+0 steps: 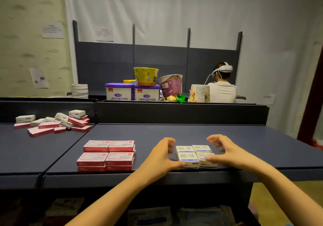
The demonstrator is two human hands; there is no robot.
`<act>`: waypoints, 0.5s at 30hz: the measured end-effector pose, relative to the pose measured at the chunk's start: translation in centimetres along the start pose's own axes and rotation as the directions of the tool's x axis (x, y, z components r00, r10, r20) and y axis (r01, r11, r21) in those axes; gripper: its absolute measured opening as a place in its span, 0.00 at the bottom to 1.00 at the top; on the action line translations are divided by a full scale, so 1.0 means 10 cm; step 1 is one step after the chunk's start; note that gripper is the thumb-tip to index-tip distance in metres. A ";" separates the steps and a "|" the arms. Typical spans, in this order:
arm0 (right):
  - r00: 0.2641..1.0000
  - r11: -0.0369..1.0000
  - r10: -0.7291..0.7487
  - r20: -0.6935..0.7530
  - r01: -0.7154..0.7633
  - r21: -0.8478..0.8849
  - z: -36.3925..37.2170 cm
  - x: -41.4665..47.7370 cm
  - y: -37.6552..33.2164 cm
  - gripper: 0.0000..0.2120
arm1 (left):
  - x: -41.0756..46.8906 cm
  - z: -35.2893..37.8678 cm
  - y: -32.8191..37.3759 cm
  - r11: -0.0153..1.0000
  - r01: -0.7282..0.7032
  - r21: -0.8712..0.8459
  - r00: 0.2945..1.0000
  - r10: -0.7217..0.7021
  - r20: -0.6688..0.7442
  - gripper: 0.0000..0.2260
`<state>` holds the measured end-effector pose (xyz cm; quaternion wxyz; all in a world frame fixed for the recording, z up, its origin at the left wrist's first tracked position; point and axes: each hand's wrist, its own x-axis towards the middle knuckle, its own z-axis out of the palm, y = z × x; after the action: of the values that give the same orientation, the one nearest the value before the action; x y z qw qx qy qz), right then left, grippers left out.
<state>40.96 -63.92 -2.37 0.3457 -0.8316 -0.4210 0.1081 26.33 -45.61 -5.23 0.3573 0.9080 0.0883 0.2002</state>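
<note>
**Work item.** Four white cardboard boxes [187, 156] with blue print lie flat in a two-by-two block. The block sits at the front edge of the dark blue worktop [192, 133], right of centre. The boxes touch each other side to side.

**Left hand.** The left hand [162, 157] is at the left side of the block. The thumb presses against the front-left box and the curled fingers [170, 145] reach over the rear-left box, so the hand is grasping that side of the block. The fingertips are blurred.

**Right hand.** The right hand [225, 151] is at the right side of the block. Its thumb rests on top of the front-right box. The fingers [214, 139] are curled but raised above the rear-right box, apart from it, so this grasp is released.

**Surroundings.**
- Stacked red-and-white flat cartons [106, 154] form a second two-by-two block to the left, well apart from the white boxes.
- A loose heap of mixed red and white cartons [57, 122] lies on the far left panel of the worktop.
- Beyond the dark rear wall stand two white tins with purple lids [120, 93]. A yellow paper bowl [146, 76] rests on them, with a tilted purple paper cup [172, 84] beside it.
- A stack of white round lids [79, 91] stands to the left of the tins.
- A person in a white headset [222, 89] sits behind, facing away.
</note>
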 end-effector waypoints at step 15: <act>0.970 0.961 -0.244 0.014 0.240 0.134 1.09 0.97 -1.77 0.27 | -0.64 -2.12 -0.96 0.982 0.122 0.148 0.975 -0.090 -0.203 0.34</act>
<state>30.78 -43.89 2.46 0.4039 -0.7476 -0.5167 0.1049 11.35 -27.51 0.36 0.2834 0.9035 0.1871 0.2613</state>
